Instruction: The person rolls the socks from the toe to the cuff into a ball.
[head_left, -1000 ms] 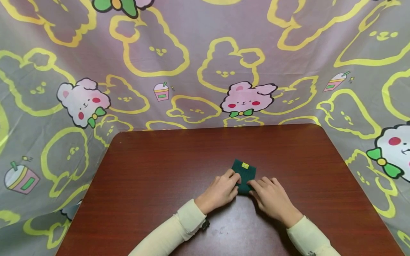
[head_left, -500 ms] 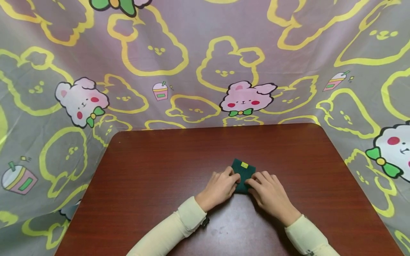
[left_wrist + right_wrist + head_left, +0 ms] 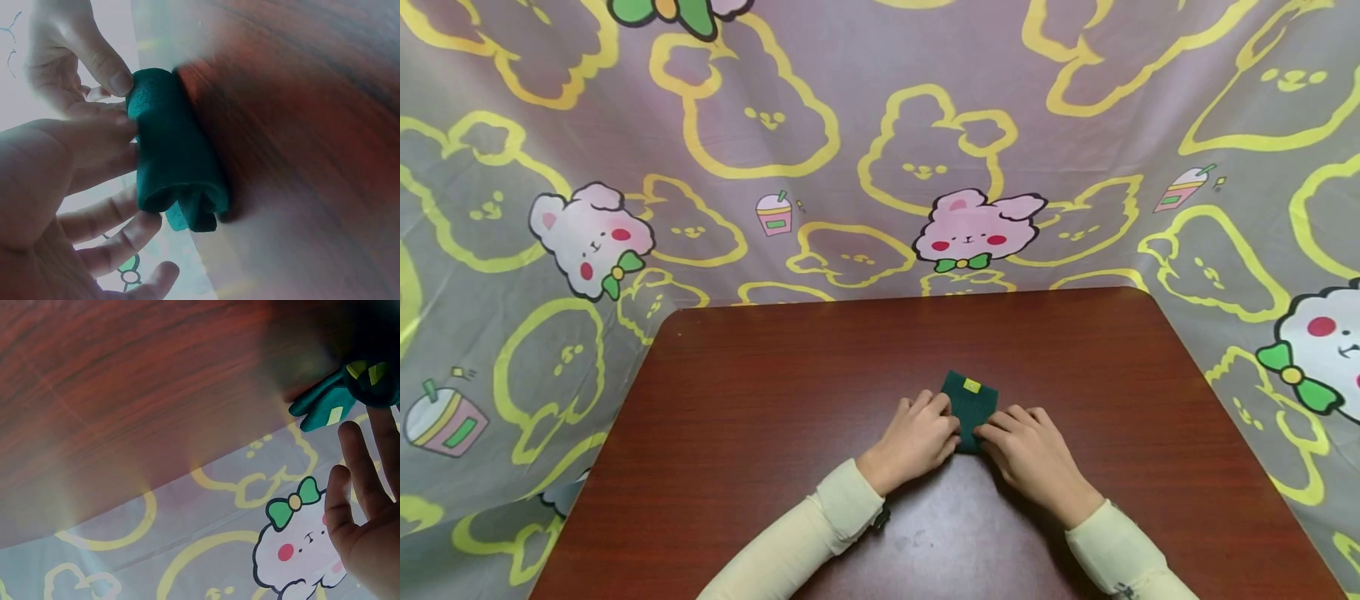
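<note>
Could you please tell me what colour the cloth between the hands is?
Dark green; the cloth shows best in the left wrist view.

Green cloth (image 3: 973, 408), between the left hand (image 3: 916, 437) and the right hand (image 3: 1032, 458): a matt, soft textile with a faintly fuzzy surface is presented. Yellow tab (image 3: 972, 386), beyond the fingertips: material cannot be determined. Tabletop (image 3: 790, 375), beneath both hands: a smooth, wood-grained face is shown, glossy between the forearms. Sleeves (image 3: 786, 542), behind the hands: matt fabric, creased. Backdrop (image 3: 831, 50), past the hands: printed cloth, lightly wrinkled.
</note>
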Demonstrator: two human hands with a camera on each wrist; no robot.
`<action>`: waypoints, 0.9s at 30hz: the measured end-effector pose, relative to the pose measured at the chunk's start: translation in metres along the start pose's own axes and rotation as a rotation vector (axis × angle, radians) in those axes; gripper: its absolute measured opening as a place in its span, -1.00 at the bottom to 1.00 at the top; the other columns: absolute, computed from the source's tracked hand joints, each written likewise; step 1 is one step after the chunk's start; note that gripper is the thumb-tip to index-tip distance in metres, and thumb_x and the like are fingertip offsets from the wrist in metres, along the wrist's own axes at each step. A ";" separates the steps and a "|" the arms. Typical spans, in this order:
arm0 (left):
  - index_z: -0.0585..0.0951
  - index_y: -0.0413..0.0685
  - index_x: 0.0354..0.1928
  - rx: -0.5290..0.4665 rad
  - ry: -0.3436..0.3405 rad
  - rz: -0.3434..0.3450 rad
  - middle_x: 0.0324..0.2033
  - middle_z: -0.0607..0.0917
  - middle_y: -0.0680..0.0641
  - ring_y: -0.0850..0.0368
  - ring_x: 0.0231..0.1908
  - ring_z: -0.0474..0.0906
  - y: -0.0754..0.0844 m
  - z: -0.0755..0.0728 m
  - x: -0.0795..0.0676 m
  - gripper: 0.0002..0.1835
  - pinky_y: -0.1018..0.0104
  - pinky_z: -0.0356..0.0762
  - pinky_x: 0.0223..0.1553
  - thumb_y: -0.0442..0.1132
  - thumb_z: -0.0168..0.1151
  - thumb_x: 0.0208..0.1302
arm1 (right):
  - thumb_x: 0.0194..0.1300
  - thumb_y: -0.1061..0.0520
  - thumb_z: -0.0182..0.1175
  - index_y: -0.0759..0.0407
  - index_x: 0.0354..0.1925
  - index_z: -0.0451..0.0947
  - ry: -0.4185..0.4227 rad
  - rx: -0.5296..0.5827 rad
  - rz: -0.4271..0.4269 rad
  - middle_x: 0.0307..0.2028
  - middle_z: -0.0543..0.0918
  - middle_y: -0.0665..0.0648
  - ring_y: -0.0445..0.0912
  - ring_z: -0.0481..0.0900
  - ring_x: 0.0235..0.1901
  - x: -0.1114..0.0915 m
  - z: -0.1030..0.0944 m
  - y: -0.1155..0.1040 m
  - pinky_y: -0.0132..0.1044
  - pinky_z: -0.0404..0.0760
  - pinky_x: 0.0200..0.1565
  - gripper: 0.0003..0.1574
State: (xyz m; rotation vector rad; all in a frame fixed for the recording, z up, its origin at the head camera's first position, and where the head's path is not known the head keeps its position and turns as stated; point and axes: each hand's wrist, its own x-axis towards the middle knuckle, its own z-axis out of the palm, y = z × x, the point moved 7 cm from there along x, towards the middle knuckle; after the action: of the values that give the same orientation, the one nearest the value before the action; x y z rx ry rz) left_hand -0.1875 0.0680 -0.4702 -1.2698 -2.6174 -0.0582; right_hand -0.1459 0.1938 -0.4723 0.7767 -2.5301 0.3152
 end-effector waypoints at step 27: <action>0.76 0.25 -0.21 0.043 -0.102 0.006 -0.30 0.65 0.10 0.14 -0.23 0.57 0.003 0.010 0.003 -0.68 0.02 0.47 -0.17 0.16 0.54 0.02 | 0.01 0.02 0.54 0.02 -0.19 0.76 -0.104 -0.030 0.037 -0.25 0.71 0.01 -0.01 0.59 -0.25 -0.001 0.005 -0.004 -0.02 0.43 -0.16 -0.66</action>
State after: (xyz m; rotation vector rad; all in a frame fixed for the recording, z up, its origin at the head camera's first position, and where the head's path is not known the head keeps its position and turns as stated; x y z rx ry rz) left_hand -0.1888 0.0735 -0.4797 -1.2987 -2.6845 0.0645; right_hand -0.1446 0.1893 -0.4768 0.7540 -2.6421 0.2545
